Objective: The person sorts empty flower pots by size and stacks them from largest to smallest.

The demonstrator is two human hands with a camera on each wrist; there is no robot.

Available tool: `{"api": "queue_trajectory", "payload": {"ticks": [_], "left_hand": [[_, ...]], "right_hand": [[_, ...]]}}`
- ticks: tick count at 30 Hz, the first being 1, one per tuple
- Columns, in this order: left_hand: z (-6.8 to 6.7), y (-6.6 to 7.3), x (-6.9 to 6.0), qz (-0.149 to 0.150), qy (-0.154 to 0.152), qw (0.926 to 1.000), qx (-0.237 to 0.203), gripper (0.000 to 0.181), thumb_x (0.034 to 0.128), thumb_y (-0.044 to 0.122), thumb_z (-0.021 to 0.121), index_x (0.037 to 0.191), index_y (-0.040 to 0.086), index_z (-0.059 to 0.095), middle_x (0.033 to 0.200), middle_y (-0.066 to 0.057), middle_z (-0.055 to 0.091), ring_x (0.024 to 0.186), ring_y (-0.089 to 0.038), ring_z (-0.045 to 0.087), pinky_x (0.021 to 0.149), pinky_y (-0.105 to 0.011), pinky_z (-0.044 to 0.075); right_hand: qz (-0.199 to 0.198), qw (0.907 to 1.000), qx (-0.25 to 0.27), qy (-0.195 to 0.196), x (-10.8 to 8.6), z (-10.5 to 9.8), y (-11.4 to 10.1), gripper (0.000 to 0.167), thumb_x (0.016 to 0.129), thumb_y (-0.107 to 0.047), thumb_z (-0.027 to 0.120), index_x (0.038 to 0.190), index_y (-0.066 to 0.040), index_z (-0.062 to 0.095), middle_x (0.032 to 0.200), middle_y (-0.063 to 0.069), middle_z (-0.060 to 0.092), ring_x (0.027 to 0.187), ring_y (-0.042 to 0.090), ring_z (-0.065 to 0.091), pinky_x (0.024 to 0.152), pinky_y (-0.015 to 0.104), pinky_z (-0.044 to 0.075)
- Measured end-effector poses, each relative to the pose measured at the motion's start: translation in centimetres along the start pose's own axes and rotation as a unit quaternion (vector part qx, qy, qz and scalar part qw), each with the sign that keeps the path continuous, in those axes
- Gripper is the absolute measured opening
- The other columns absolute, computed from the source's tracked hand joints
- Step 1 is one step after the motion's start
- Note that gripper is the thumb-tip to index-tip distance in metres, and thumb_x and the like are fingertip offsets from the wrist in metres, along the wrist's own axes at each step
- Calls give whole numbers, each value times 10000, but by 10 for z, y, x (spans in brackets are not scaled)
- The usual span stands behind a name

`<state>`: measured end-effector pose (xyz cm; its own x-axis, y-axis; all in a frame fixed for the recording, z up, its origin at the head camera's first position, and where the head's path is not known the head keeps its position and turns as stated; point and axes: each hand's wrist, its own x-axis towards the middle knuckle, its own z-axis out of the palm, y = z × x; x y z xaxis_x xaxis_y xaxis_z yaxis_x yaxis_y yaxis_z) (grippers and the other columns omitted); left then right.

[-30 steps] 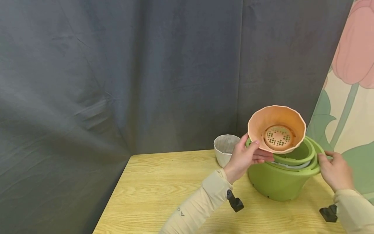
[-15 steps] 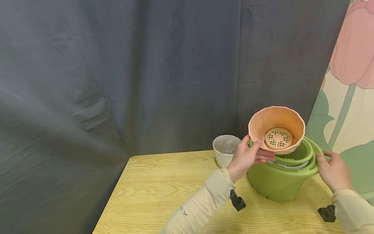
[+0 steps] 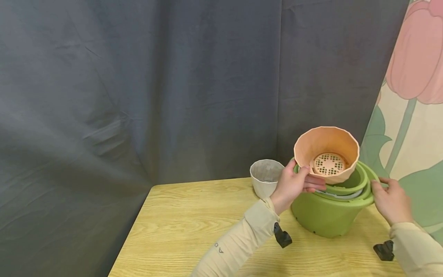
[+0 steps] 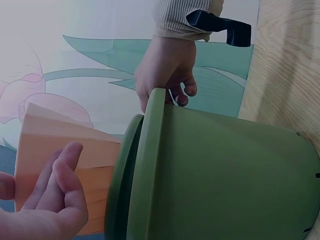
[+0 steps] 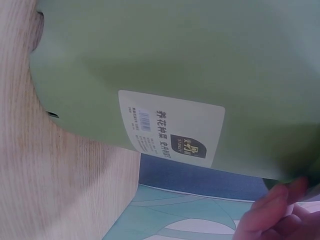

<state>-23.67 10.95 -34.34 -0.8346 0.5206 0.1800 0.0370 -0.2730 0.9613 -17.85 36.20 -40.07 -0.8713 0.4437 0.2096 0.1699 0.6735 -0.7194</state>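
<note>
In the head view my left hand pinches the near left rim of an orange flower pot, thumb inside and fingers underneath. That pot is tilted toward me, so its perforated bottom shows. It is above a large green flower pot, in which a smaller green pot and a grey-white rim are nested. My right hand grips the large pot's rim on the right. A printed label on the green wall appears in the right wrist view. The left wrist view shows the orange pot beside the green rim.
A white flower pot stands on the wooden table, left of the green one and partly behind my left hand. A dark curtain hangs behind the table. At the right is a tulip-patterned panel.
The orange pot has tipped and sunk slightly, with my left hand still holding its rim. My right hand keeps its grip on the large green pot. The whole view has shifted a little.
</note>
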Motion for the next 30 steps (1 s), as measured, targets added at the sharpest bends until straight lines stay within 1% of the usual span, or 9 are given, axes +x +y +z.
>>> {"api": "queue_trajectory", "payload": {"ticks": [3, 7, 10, 13, 20, 26, 30], "left_hand": [[1, 0, 0, -8, 9, 10000, -44, 321, 1028, 205, 412, 1341, 275, 426, 953, -333, 679, 912, -510, 651, 514, -159, 509], [3, -1, -1, -71, 88, 9999, -119, 268, 1028, 199, 418, 1282, 275, 455, 952, -335, 679, 919, -513, 647, 511, -152, 510], [5, -3, -1, -117, 159, 9997, -135, 261, 1019, 175, 419, 1264, 258, 457, 938, -337, 679, 909, -516, 648, 500, -150, 504], [6, -4, -1, -152, 167, 9997, -121, 258, 1004, 174, 437, 1250, 250, 452, 927, -340, 678, 901, -518, 649, 492, -153, 504], [8, -4, 2, -177, 137, 9997, -51, 239, 1005, 250, 478, 1243, 261, 457, 909, -324, 688, 885, -499, 661, 489, -152, 502], [9, -5, 1, -244, 149, 9996, -19, 248, 1008, 258, 481, 1255, 266, 456, 912, -313, 694, 888, -487, 667, 497, -151, 509], [11, -5, 0, -317, 168, 9994, 6, 242, 1010, 240, 476, 1251, 251, 454, 904, -309, 696, 883, -474, 675, 525, -178, 536]], "right_hand": [[-21, 10000, -16, -55, 1, 0, 0, 632, 1026, -327, 281, 1403, 180, 279, 1237, 470, 454, 1002, 595, 493, 675, 482, 418], [-45, 9999, -37, -150, 1, 1, 1, 639, 1029, -330, 271, 1406, 186, 261, 1234, 473, 452, 985, 595, 500, 689, 534, 433], [-56, 9999, -51, -127, 0, 2, 2, 633, 1027, -328, 277, 1402, 183, 275, 1229, 467, 462, 984, 590, 504, 682, 516, 429], [-54, 9999, -43, -92, 1, 3, 3, 628, 1026, -324, 279, 1399, 182, 282, 1227, 466, 466, 987, 590, 503, 671, 494, 425], [-47, 10000, -76, -16, 3, 2, 4, 623, 1020, -326, 289, 1394, 172, 305, 1226, 452, 482, 1002, 588, 498, 645, 408, 390], [-43, 9999, -109, 7, 3, 3, 4, 617, 1018, -321, 296, 1386, 174, 316, 1208, 450, 494, 985, 583, 505, 638, 400, 386], [-20, 9999, -96, -38, 2, 2, 4, 625, 1020, -326, 287, 1395, 174, 299, 1211, 454, 486, 986, 583, 498, 642, 416, 386]]}}
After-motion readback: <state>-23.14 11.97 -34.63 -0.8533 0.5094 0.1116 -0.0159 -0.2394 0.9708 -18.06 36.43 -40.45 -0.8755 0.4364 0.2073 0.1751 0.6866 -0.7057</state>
